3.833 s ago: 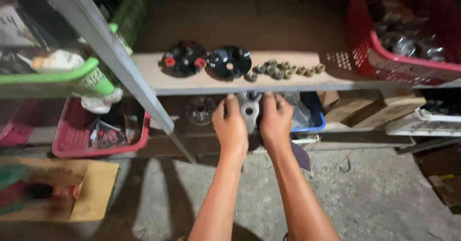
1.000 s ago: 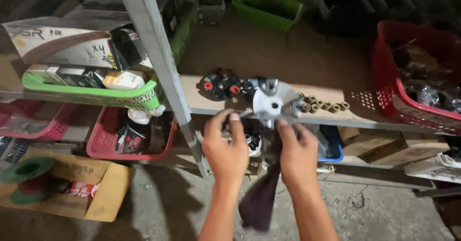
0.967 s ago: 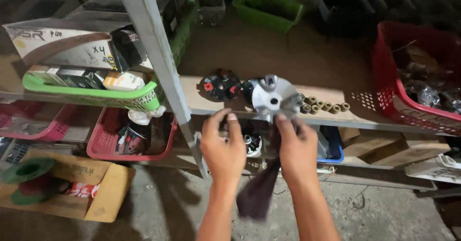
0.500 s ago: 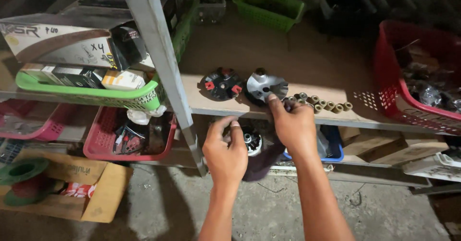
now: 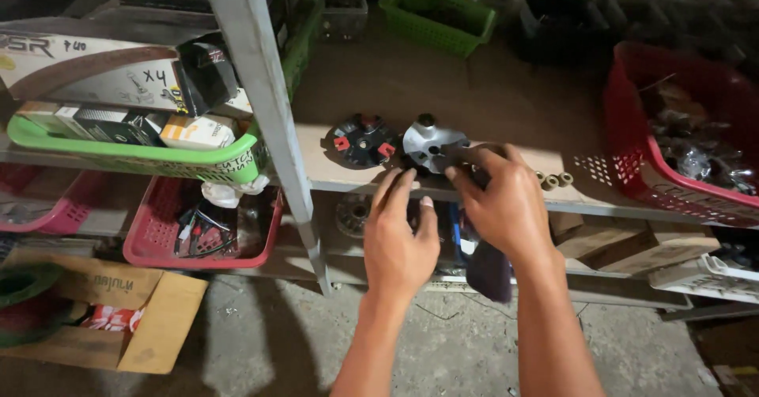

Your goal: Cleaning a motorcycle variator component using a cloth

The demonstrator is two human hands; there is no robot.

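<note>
R hand (image 5: 506, 207) over the shelf (image 5: 474, 112) edge, fingers curled, tips touching the silver metal disc part (image 5: 431, 142) that lies flat on the shelf just ahead-left of the grip. Looks like a light pinch on the disc's near rim; can't tell if it's fully gripped or only touched. Dark cloth (image 5: 489, 270) hangs below the R palm/wrist; can't tell which fingers pin it.

L hand (image 5: 399, 239) just left of and below the R one, fingers loosely spread and pointing up at the shelf edge, holding nothing, tips near the edge but apart from the disc.

Black round part w/ red pads (image 5: 364, 140) lies flat on the shelf, just left of the silver disc, ahead of the L fingertips. Small brass-coloured rollers (image 5: 553, 180) in a row on the shelf, right of the R hand, partly hidden by it.

Red basket (image 5: 672, 144) far right on same shelf. Green tray (image 5: 142, 156) w/ boxes far left, beyond the metal upright (image 5: 269, 112). Red tray (image 5: 198, 231) on lower level, below-left of L hand. Cardboard box (image 5: 134, 326) on floor, bottom left.
</note>
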